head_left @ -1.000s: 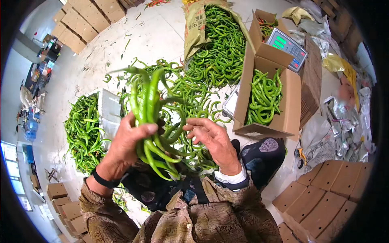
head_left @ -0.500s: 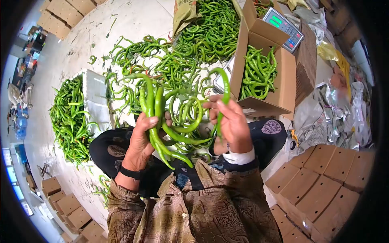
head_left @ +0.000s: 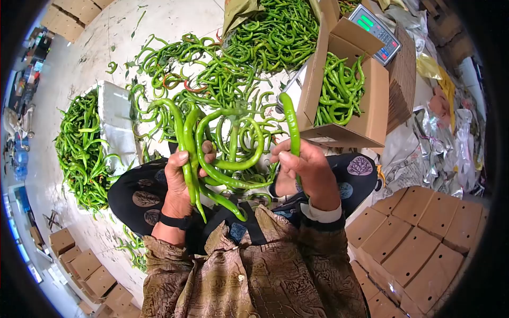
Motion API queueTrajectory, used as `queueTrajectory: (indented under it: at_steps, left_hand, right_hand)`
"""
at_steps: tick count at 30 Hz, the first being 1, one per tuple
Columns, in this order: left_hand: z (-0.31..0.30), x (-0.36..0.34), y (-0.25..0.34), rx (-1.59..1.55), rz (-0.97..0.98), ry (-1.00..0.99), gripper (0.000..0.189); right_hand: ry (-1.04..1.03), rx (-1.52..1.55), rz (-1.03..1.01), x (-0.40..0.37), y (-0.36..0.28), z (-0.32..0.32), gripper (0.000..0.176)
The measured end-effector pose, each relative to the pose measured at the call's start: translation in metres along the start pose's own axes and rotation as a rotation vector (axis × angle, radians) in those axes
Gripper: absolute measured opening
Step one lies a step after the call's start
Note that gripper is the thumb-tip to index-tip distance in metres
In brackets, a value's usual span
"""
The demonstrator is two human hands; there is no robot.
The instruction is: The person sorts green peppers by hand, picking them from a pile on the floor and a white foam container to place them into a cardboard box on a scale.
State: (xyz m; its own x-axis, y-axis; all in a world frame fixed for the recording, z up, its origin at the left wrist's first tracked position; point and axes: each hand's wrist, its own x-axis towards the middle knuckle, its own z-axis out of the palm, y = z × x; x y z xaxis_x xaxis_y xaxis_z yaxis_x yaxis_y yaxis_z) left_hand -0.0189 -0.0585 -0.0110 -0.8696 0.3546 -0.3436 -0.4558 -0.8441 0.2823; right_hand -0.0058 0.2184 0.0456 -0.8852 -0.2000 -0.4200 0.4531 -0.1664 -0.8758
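Several long green peppers (head_left: 190,139) are bunched in my left hand (head_left: 180,175), its thumb and fingers wrapped round them; one curls into a wide loop to the right. My right hand (head_left: 307,168) pinches a single green pepper (head_left: 291,119), held nearly upright by thumb and fingers. Behind both hands, many loose green peppers (head_left: 212,76) lie on the floor, a few of them red. An open cardboard box (head_left: 374,100) with green peppers inside (head_left: 340,87) stands beyond my right hand.
A white foam box (head_left: 116,122) lies at left beside a pepper heap (head_left: 82,153). A scale display (head_left: 374,37) is behind the cardboard box. Closed cartons (head_left: 419,238) are stacked at lower right. Plastic bags (head_left: 419,143) lie at right. A sack (head_left: 238,11) is at the top.
The pepper in my right hand has turned straighter and more upright. My left hand has shifted slightly left with its bunch, whose peppers have changed position. The view has shifted a little.
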Motion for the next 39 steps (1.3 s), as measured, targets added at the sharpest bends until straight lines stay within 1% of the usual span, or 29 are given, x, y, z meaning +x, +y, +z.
queueTrajectory:
  at_steps: [1,2,5,7,9,10,11,13,14,15,17,18,19,20,21,22,23,24,25,26,28,30,31,32,33,35,36,37,39]
  left_hand:
    - [-0.001,0.001,-0.001,0.038,0.015,-0.009,0.06]
    - [-0.003,0.002,-0.002,0.046,0.01,-0.002,0.063]
    - [0.007,0.002,-0.005,0.098,0.039,-0.025,0.065]
    - [0.009,0.002,-0.005,0.132,0.047,-0.022,0.067]
    - [0.015,0.001,-0.006,0.149,0.044,-0.005,0.068]
    - [0.016,0.001,-0.007,0.141,0.029,-0.021,0.072]
    - [0.017,0.002,-0.008,0.139,0.03,-0.02,0.072]
    - [0.021,0.002,-0.009,0.179,0.039,-0.037,0.075]
    - [0.022,0.003,-0.008,0.23,0.041,-0.048,0.076]
    - [0.02,0.005,-0.009,0.257,0.048,-0.072,0.076]
    - [0.015,0.005,-0.01,0.287,0.078,-0.005,0.074]
    - [0.012,0.005,-0.01,0.308,0.062,0.003,0.072]
    - [0.011,0.006,-0.009,0.328,0.046,0.011,0.069]
    - [0.017,0.006,-0.011,0.332,0.046,0.025,0.065]
    - [0.017,0.008,-0.01,0.333,0.045,0.025,0.065]
    - [0.016,0.009,-0.011,0.422,0.063,0.085,0.063]
    - [0.015,0.011,-0.012,0.507,0.079,0.144,0.062]
    - [0.018,0.012,-0.013,0.549,0.064,0.111,0.056]
    - [0.018,0.011,-0.014,0.543,0.057,0.103,0.056]
    - [0.017,0.011,-0.015,0.558,0.038,0.091,0.053]
    - [0.019,0.013,-0.02,0.573,0.042,0.09,0.051]
    - [0.014,0.014,-0.02,0.486,0.037,0.064,0.053]
    - [0.013,0.015,-0.02,0.434,0.041,0.048,0.053]
    - [0.017,0.011,-0.018,0.381,0.017,0.079,0.054]
    - [0.019,0.011,-0.019,0.362,0.038,0.094,0.056]
    - [0.016,0.011,-0.011,0.329,0.04,0.06,0.061]
    - [0.019,0.009,-0.01,0.292,0.072,0.06,0.068]
    - [0.023,0.009,-0.006,0.231,0.063,-0.008,0.075]
    - [0.024,0.008,-0.002,0.091,0.104,-0.03,0.078]
  right_hand:
    - [-0.017,0.004,0.029,0.0,0.0,0.003,0.024]
    - [-0.028,0.017,0.004,0.001,0.005,0.005,0.026]
    - [0.011,0.096,-0.028,0.001,0.009,0.012,0.026]
    - [-0.005,0.087,-0.047,0.001,0.01,0.016,0.025]
    - [0.005,-0.285,-0.068,-0.002,0.003,0.027,0.025]
    - [-0.015,-0.481,-0.144,0.001,0.01,0.031,0.027]
    - [-0.017,-0.483,-0.143,0.0,0.011,0.035,0.027]
    - [-0.177,-0.587,-0.289,-0.004,0.009,0.049,0.032]
    - [-0.147,-0.644,-0.35,-0.003,0.017,0.056,0.036]
    - [-0.15,-0.644,-0.346,-0.001,0.021,0.06,0.036]
    - [-0.078,-0.853,-0.421,0.002,0.028,0.064,0.036]
    - [-0.075,-0.877,-0.49,0.004,0.035,0.063,0.032]
    - [-0.077,-0.876,-0.49,0.005,0.037,0.062,0.032]
    - [-0.132,-0.754,-0.425,0.006,0.038,0.06,0.028]
    - [-0.183,-0.631,-0.359,0.008,0.037,0.056,0.025]
    - [-0.256,-0.579,-0.155,0.006,0.017,0.047,0.021]
    - [-0.339,-0.254,0.036,0.009,0.013,0.037,0.025]
    - [-0.35,-0.001,0.111,0.012,0.015,0.028,0.029]
    - [-0.353,0.253,0.179,0.015,0.023,0.018,0.032]
    - [-0.432,0.45,0.126,0.017,0.03,0.009,0.037]
    - [-0.393,0.543,0.117,0.014,0.034,0.003,0.038]
    - [-0.365,0.582,0.103,0.015,0.04,0.0,0.038]
    - [-0.338,0.659,0.092,0.018,0.044,-0.002,0.036]
    - [-0.314,0.736,0.082,0.02,0.049,-0.004,0.035]
    - [-0.314,0.737,0.078,0.023,0.054,-0.007,0.035]
    - [-0.319,0.925,0.016,0.026,0.06,-0.011,0.032]
    - [-0.378,0.953,-0.021,0.027,0.06,-0.014,0.032]
    - [-0.378,0.951,-0.028,0.025,0.056,-0.015,0.032]
    - [-0.328,1.035,-0.078,0.019,0.049,-0.017,0.032]
